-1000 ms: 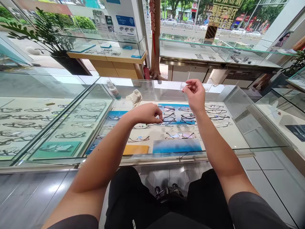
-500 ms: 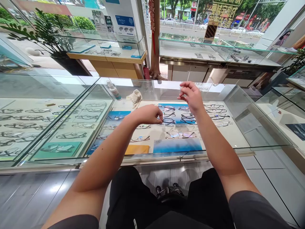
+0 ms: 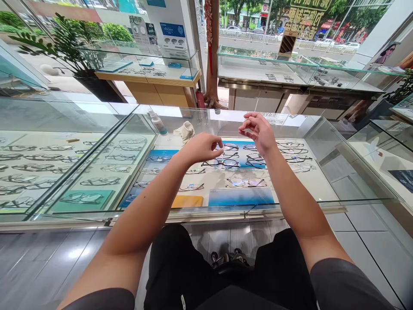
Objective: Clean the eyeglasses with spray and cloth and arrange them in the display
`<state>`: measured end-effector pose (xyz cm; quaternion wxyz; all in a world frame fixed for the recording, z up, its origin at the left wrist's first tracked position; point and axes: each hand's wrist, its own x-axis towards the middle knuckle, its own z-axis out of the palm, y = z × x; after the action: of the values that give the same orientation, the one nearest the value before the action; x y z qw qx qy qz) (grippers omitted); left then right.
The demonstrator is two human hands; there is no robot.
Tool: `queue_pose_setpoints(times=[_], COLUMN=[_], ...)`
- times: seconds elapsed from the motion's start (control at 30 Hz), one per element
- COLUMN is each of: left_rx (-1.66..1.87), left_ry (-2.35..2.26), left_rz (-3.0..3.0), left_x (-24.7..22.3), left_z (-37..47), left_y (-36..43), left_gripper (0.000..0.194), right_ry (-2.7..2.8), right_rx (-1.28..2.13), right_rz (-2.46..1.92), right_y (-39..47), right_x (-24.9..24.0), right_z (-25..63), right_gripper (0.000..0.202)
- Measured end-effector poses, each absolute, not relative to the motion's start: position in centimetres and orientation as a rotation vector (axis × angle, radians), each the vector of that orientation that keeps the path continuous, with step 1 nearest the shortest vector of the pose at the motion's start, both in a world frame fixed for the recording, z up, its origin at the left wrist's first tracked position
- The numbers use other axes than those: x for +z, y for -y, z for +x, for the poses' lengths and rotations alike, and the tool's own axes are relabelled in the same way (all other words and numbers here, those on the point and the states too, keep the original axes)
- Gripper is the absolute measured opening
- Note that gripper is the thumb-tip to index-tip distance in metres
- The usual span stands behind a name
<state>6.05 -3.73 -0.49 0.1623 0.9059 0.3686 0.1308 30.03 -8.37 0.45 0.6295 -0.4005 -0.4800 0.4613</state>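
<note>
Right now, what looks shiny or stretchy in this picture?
In the head view, white glare shines on the floor at lower left; in the head view, the thin-rimmed eyeglasses near the counter's front edge glint blue and pink; also in the head view, the display counter has bright reflections along its far side, and things near the picture's edges look stretched.

Optical shop: rows of eyeglasses [image 3: 236, 183] inside glass display case [image 3: 322, 189], more showcases [image 3: 237, 74] along the front, lens poster [image 3: 173, 34] on pillar, gold lettering [image 3: 306, 21] on street-facing window.
</note>
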Motion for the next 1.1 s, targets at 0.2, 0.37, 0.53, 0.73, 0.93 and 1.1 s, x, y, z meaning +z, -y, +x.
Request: queue_pose_setpoints(times=[0.2, 0.37, 0.53, 0.73, 0.93, 1.1], left_rx=[0.339, 0.309, 0.299, 0.289, 0.364, 0.466], left_ry=[-1.07, -1.043, -1.005, -0.937, -0.937, -0.939], left_rz=[2.629, 2.667, 2.666, 2.641, 2.573, 2.372], left_x=[-1.1, -2.1, -2.6, -2.7, -1.7, -0.3], left_z=[6.1, 6.1, 6.2, 6.2, 5.7, 5.3], left_y=[3.2, 2.4, 2.1, 1.9, 2.2, 2.8], left_gripper=[0.029, 0.025, 0.019, 0.018, 0.018, 0.019], right_ry=[1.083, 1.094, 1.111, 1.204, 1.258, 1.249], right_rx=[1.048, 1.044, 1.034, 0.892, 0.772, 0.731], right_rz=[-0.935, -0.927, -0.946, -0.973, -0.957, -0.952], right_y=[8.5, 8.5, 8.4, 8.0, 7.5, 7.6], right_x=[0.6, 0.5, 0.4, -0.1, -0.6, -0.3], right_z=[29.9, 30.0, 30.2, 30.0, 30.2, 30.3], right_gripper=[0.022, 0.023, 0.023, 0.032, 0.037, 0.037])
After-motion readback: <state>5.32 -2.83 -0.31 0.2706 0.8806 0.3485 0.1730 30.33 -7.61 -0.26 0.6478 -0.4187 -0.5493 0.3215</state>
